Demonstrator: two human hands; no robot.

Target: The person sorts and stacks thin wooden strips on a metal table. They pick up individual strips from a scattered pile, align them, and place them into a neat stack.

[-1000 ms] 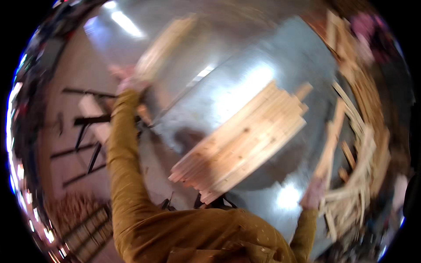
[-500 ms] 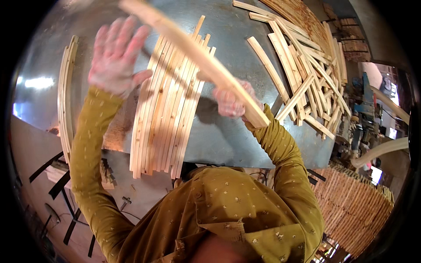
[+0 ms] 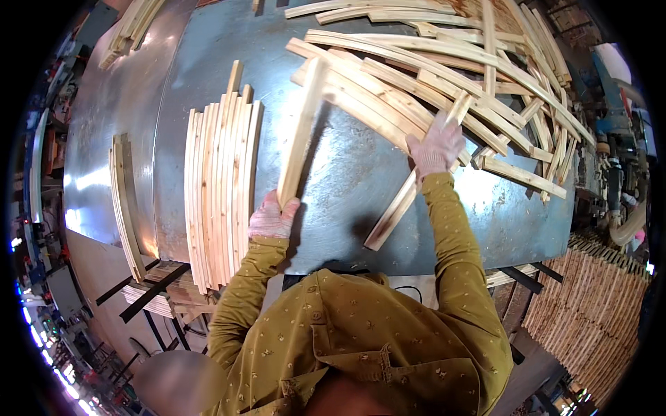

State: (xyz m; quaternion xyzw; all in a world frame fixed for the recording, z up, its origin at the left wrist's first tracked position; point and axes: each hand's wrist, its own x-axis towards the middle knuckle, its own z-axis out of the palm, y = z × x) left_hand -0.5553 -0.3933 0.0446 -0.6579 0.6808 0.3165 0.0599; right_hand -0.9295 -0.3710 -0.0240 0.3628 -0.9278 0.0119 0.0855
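Note:
My left hand (image 3: 274, 216), in a thin pale glove, is closed round the near end of a wooden strip (image 3: 302, 132). That strip is tilted up off the metal table, and its shadow falls to its right. My right hand (image 3: 438, 144), gloved too, grips another wooden strip (image 3: 394, 211) at the near side of a loose pile. This second strip slants from near the table's front up past my fingers. Left of my left hand lies a neat row of strips (image 3: 216, 187) side by side, their far ends uneven.
A jumbled pile of wooden strips (image 3: 479, 76) covers the table's far right. Several more stand as a narrow bundle (image 3: 123, 208) at the left, with another bundle (image 3: 135, 28) at the far left corner. Stacked wood (image 3: 590, 312) rises beyond the right front corner, near machinery (image 3: 614, 159).
My left hand, open and bare of wood before, now holds a strip. My right hand has moved right and grips another strip by the pile. The whole view has shifted.

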